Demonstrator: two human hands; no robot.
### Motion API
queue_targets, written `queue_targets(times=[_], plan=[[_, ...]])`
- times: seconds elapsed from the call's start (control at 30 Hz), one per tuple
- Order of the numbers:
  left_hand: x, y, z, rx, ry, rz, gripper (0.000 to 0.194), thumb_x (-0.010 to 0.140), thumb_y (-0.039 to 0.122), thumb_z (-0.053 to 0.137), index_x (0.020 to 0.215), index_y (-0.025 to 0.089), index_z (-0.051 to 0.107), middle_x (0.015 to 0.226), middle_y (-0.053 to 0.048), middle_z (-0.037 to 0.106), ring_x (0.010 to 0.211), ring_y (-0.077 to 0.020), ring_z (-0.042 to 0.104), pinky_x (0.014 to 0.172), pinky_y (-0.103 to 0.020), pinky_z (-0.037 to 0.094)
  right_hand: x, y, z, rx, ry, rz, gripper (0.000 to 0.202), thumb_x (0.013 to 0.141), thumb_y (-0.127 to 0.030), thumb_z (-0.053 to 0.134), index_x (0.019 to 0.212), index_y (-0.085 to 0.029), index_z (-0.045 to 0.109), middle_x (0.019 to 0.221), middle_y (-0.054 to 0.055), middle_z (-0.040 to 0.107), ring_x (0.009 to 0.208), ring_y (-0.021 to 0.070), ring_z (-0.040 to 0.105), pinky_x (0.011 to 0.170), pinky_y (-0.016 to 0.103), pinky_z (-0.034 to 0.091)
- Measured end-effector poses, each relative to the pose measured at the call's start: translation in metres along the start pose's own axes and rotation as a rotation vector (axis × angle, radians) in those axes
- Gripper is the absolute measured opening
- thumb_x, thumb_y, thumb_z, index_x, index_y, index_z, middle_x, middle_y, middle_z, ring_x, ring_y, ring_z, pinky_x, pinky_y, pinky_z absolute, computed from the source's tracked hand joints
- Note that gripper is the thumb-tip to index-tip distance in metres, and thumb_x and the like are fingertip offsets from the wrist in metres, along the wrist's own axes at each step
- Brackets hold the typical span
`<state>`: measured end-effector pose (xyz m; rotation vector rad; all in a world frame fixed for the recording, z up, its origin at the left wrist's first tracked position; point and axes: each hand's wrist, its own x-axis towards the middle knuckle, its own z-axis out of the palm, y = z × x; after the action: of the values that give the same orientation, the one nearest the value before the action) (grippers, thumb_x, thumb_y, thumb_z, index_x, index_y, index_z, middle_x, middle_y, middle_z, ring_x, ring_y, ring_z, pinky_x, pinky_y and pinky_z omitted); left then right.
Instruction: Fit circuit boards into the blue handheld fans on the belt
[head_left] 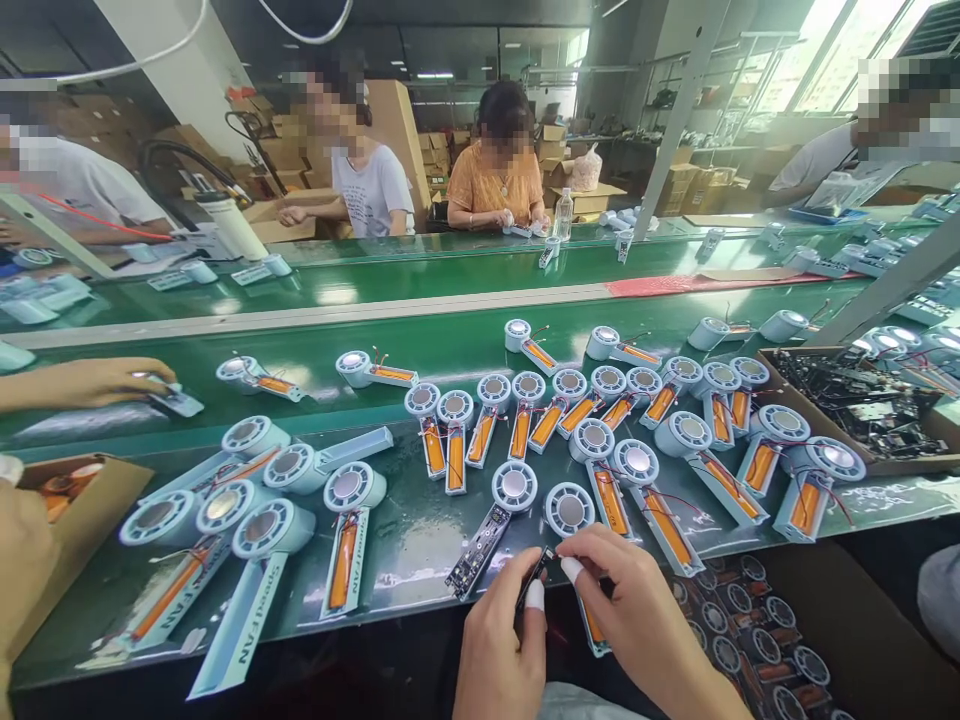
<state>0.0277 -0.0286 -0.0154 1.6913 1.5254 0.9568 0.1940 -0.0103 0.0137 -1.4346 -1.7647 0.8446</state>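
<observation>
My left hand is closed around a narrow black circuit board, held just past the bench's front edge. At the board's upper end, my right hand pinches with thumb and forefinger; what lies between them is too small to make out. Beneath my hands is a light-blue handheld fan body, its handle partly hidden by my right hand. Just left of it rests another fan body with a dark circuit board along its handle. Several fan bodies with orange batteries and thin red wires lie around.
At the right, a cardboard box holds many dark circuit boards. A green conveyor belt runs behind the bench. At left, a co-worker's hand holds a fan part near a carton. Packed fans sit below right. Other people work across the belt.
</observation>
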Motion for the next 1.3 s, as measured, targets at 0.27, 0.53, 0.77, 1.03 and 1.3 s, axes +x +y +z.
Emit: queue_targets(times=[0.27, 0.53, 0.77, 1.03, 1.3], plan=[[0.002, 0.005, -0.002, 0.052, -0.004, 0.159, 0.041, 0.091, 0.009, 0.047, 0.122, 0.023, 0.07, 0.117, -0.007, 0.076, 0.104, -0.0194, 0.074, 0.088, -0.029, 0.062, 0.001, 0.006, 0.0, -0.327, -0.039, -0.128, 0.023, 0.095, -0.009, 0.043, 0.099, -0.022, 0.062, 0.102, 0.007, 0.066, 0.084, 0.0202, 0.069, 0.075, 0.031, 0.056], [0.001, -0.002, -0.002, 0.171, -0.041, 0.306, 0.05, 0.09, 0.004, 0.044, 0.131, 0.022, 0.065, 0.125, -0.01, 0.072, 0.111, -0.0186, 0.071, 0.096, -0.028, 0.058, 0.0, 0.003, -0.001, -0.418, -0.039, -0.185, 0.022, 0.096, -0.011, 0.041, 0.097, -0.022, 0.06, 0.097, 0.007, 0.066, 0.08, 0.0195, 0.068, 0.07, 0.029, 0.056], [0.015, 0.011, -0.014, -0.066, -0.133, 0.17, 0.036, 0.094, 0.014, 0.048, 0.118, 0.021, 0.074, 0.109, -0.009, 0.076, 0.089, -0.0172, 0.074, 0.082, -0.027, 0.061, 0.01, 0.006, -0.019, -0.319, -0.139, -0.203, 0.02, 0.095, -0.01, 0.046, 0.096, -0.023, 0.062, 0.1, 0.006, 0.065, 0.087, 0.0189, 0.068, 0.08, 0.03, 0.056], [0.014, 0.01, -0.012, -0.13, -0.11, 0.124, 0.035, 0.092, 0.012, 0.051, 0.114, 0.02, 0.076, 0.09, -0.006, 0.077, 0.074, -0.0154, 0.073, 0.072, -0.025, 0.061, 0.01, 0.011, -0.015, -0.278, -0.14, -0.227, 0.017, 0.098, -0.012, 0.044, 0.096, -0.023, 0.057, 0.096, 0.005, 0.065, 0.086, 0.0196, 0.067, 0.077, 0.03, 0.055], [0.014, 0.012, -0.006, -0.141, -0.076, 0.121, 0.036, 0.092, 0.013, 0.051, 0.116, 0.022, 0.076, 0.104, -0.008, 0.078, 0.083, -0.0173, 0.074, 0.077, -0.026, 0.061, 0.005, 0.014, -0.004, -0.283, 0.013, -0.261, 0.018, 0.097, -0.013, 0.043, 0.097, -0.023, 0.059, 0.099, 0.007, 0.067, 0.088, 0.0206, 0.068, 0.076, 0.031, 0.056]])
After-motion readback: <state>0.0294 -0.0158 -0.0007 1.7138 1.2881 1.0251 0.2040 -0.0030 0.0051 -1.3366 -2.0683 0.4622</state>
